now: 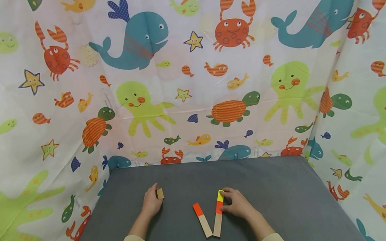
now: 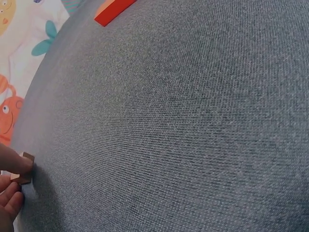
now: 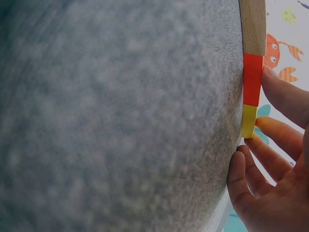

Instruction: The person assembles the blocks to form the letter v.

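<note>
At the left of the grey table, my left hand (image 1: 152, 201) pinches a small plain wooden block (image 1: 160, 194); in the left wrist view, fingers lie on both sides of that block (image 2: 24, 169). Toward the middle, two block rows meet near their front ends in a V shape. The right row has a long wooden block (image 1: 217, 225), a red block (image 1: 219, 207) and a yellow block (image 1: 220, 195) at its far end. My right hand (image 1: 237, 203) touches this row from the right, thumb at the red block (image 3: 253, 79), fingertips against the yellow block (image 3: 248, 121).
The left row has a wooden block (image 1: 205, 226) with a red-orange block (image 1: 197, 209) at its far end. A grey cloth covers the table (image 1: 278, 188). Behind and beside it hangs a curtain (image 1: 193, 127) printed with sea animals.
</note>
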